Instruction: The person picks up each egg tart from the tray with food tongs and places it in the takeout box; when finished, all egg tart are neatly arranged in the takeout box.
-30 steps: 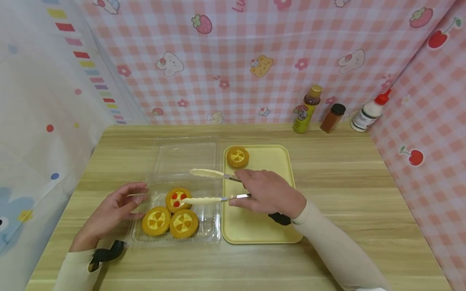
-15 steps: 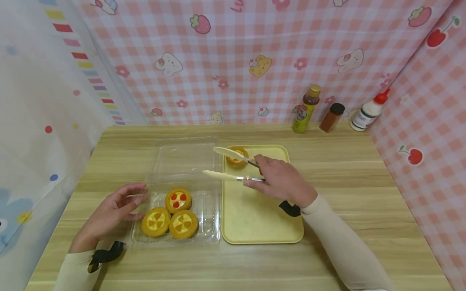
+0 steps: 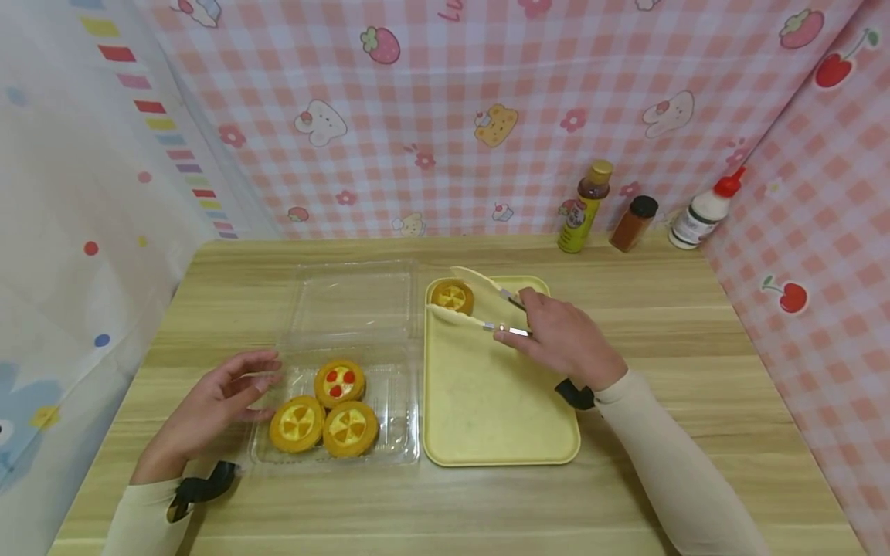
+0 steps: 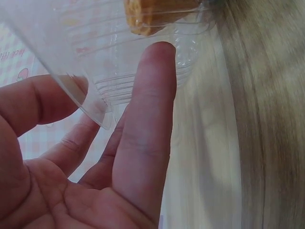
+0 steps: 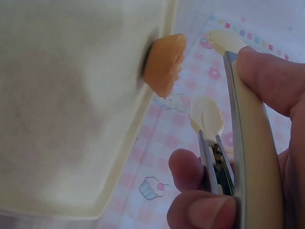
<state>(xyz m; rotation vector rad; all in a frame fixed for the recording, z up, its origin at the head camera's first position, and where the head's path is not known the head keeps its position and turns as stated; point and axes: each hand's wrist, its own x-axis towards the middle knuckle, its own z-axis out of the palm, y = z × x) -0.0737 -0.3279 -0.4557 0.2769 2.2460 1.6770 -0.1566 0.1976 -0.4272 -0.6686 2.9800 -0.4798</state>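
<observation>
My right hand (image 3: 570,340) grips a pair of cream-tipped tongs (image 3: 462,317) over the far part of a yellow tray (image 3: 501,409). The tongs' arms are spread apart, one on each side of an egg tart (image 3: 452,296) in the tray's far left corner. In the right wrist view, that tart (image 5: 164,66) stands apart from the tongs (image 5: 259,157). At the left edge of a clear plastic box (image 3: 395,432), my left hand (image 3: 215,398) stays with loosely bent fingers. In the left wrist view, its fingers lie on both sides of the box wall (image 4: 107,57); contact is unclear.
Three tarts sit in the box: one with red toppings (image 3: 339,384) and two with yellow wedges (image 3: 297,424). The box's clear lid (image 3: 354,297) lies folded back. Along the back right stand a yellow bottle (image 3: 585,208), a spice jar (image 3: 633,224) and a red-capped bottle (image 3: 708,211).
My right hand has moved right and away from me with the tongs, from above the box to around the tart on the tray. The left hand has stayed put.
</observation>
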